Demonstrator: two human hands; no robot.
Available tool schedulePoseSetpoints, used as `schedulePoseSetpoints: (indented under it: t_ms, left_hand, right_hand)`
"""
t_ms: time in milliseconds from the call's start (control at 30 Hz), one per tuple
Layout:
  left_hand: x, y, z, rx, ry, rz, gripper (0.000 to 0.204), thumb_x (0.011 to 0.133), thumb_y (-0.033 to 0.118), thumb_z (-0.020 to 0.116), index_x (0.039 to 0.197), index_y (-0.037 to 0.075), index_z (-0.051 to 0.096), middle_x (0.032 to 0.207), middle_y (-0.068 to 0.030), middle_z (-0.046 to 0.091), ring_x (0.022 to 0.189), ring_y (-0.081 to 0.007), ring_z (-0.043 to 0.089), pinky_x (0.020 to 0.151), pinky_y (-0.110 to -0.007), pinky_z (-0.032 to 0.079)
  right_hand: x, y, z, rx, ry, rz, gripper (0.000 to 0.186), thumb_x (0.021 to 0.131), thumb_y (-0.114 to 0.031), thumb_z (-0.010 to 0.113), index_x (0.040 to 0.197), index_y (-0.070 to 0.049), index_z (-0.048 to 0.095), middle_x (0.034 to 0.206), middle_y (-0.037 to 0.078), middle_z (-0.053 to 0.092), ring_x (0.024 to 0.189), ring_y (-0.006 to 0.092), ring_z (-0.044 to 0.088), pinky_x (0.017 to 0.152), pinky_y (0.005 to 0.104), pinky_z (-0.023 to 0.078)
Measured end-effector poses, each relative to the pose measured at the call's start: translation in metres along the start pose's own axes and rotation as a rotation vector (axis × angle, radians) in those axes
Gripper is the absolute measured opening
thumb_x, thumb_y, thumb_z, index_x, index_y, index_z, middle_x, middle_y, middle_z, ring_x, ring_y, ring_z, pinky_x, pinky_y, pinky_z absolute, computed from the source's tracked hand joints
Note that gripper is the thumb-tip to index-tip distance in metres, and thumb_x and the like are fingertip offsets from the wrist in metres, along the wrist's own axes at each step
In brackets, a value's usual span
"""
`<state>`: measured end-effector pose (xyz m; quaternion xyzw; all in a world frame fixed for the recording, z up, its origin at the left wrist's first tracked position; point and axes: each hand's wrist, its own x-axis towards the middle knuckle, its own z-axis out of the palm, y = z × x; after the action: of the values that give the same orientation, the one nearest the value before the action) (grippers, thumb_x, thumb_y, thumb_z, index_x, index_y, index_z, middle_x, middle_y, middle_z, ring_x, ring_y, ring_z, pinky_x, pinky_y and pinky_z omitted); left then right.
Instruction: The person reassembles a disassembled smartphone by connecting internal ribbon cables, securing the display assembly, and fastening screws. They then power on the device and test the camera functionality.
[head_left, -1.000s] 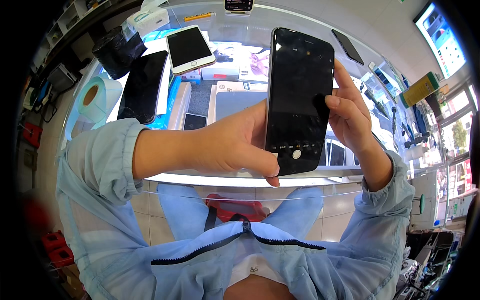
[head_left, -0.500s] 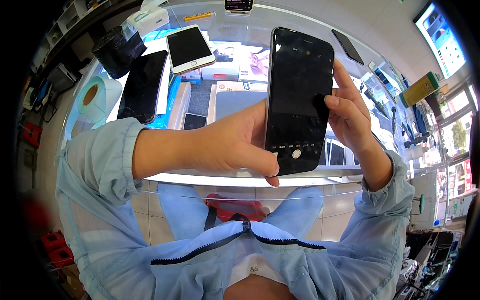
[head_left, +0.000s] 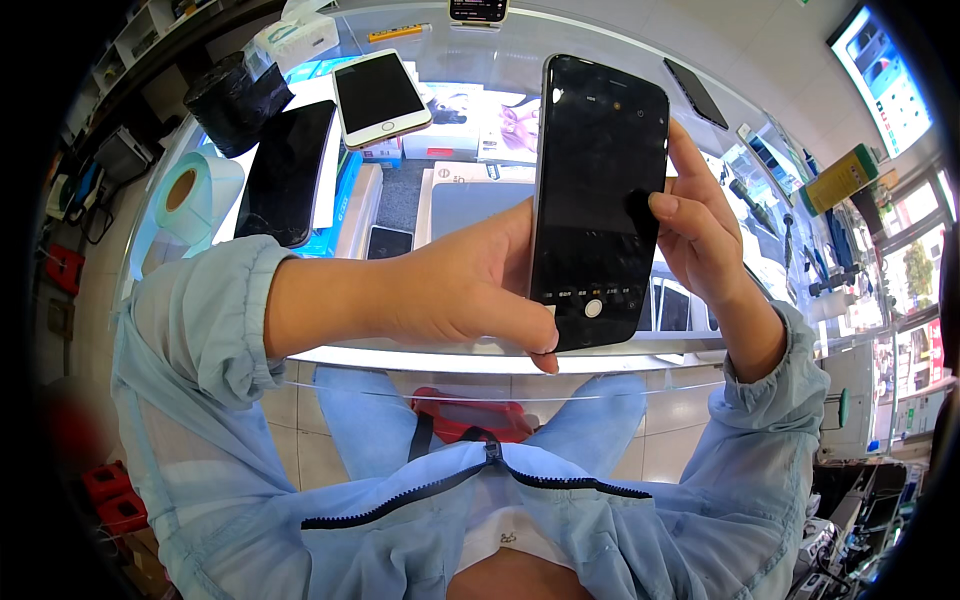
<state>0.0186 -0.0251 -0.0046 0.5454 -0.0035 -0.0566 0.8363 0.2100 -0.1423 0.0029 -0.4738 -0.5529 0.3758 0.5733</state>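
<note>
Between my two hands a large black smartphone (head_left: 598, 200) is held upright above the glass counter. Its screen is mostly dark, with a round white button and a row of small labels near the bottom, like a camera screen. My left hand (head_left: 470, 285) grips the lower left edge, thumb on the bottom corner and the other fingers mostly hidden behind the phone. My right hand (head_left: 702, 225) holds the right edge, its thumb by the side of the screen and a finger reaching up behind it.
On the glass counter (head_left: 470, 65) lie a white-framed phone (head_left: 380, 97), a black phone (head_left: 287, 175), a roll of pale labels (head_left: 198, 195) and a dark phone (head_left: 695, 93). A black wrapped roll (head_left: 235, 103) and a tissue pack (head_left: 293, 40) stand at the far left. A green-yellow box (head_left: 840, 180) is at right.
</note>
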Motion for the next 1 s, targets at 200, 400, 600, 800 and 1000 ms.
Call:
schedulePoseSetpoints:
  t_ms: [200, 400, 600, 800, 1000]
  left_hand:
    - [-0.0002, 0.0005, 0.0002, 0.006, 0.007, -0.006, 0.069, 0.068, -0.005, 0.059, 0.128, 0.006, 0.027, 0.104, -0.0109, 0.051, 0.088, -0.0188, 0.058, 0.073, -0.034, 0.054]
    - [0.0004, -0.0024, -0.0027, -0.006, -0.02, 0.011, 0.071, 0.068, -0.005, 0.059, 0.13, 0.006, 0.026, 0.105, -0.0112, 0.051, 0.086, -0.019, 0.059, 0.073, -0.034, 0.054]
    - [0.0009, -0.0025, -0.0027, -0.01, -0.029, 0.011, 0.071, 0.068, -0.005, 0.058, 0.13, 0.007, 0.026, 0.105, -0.0113, 0.051, 0.086, -0.0191, 0.059, 0.073, -0.034, 0.054]
    - [0.0, -0.0046, -0.0078, 0.036, -0.075, 0.01, 0.079, 0.074, 0.003, 0.062, 0.139, 0.009, 0.019, 0.126, -0.0155, 0.046, 0.106, -0.0251, 0.057, 0.079, -0.039, 0.055]
    - [0.001, -0.0048, -0.0079, 0.041, -0.081, 0.019, 0.079, 0.073, 0.005, 0.063, 0.138, 0.009, 0.019, 0.125, -0.0158, 0.047, 0.105, -0.0243, 0.058, 0.077, -0.037, 0.055]
  right_hand:
    - [-0.0002, 0.0001, -0.0003, -0.004, -0.002, -0.007, 0.067, 0.081, -0.014, 0.05, 0.141, -0.004, 0.021, 0.113, 0.014, 0.059, 0.093, 0.0189, 0.063, 0.083, 0.0302, 0.047]
    - [-0.0001, -0.0001, 0.0001, -0.008, -0.005, -0.008, 0.066, 0.081, -0.013, 0.049, 0.141, -0.004, 0.022, 0.112, 0.014, 0.059, 0.093, 0.0187, 0.063, 0.082, 0.0301, 0.048]
    - [-0.0014, -0.0007, -0.0009, -0.006, -0.001, -0.01, 0.066, 0.082, -0.013, 0.05, 0.141, -0.004, 0.022, 0.11, 0.014, 0.06, 0.091, 0.0186, 0.063, 0.081, 0.0293, 0.048]
    - [0.0002, 0.001, -0.0009, -0.008, -0.003, -0.011, 0.066, 0.082, -0.014, 0.05, 0.141, -0.003, 0.021, 0.109, 0.015, 0.061, 0.091, 0.0198, 0.064, 0.081, 0.0299, 0.048]
    - [-0.0001, 0.0007, -0.0009, -0.019, -0.003, -0.014, 0.066, 0.082, -0.014, 0.05, 0.141, -0.003, 0.021, 0.108, 0.016, 0.061, 0.092, 0.02, 0.064, 0.082, 0.0302, 0.048]
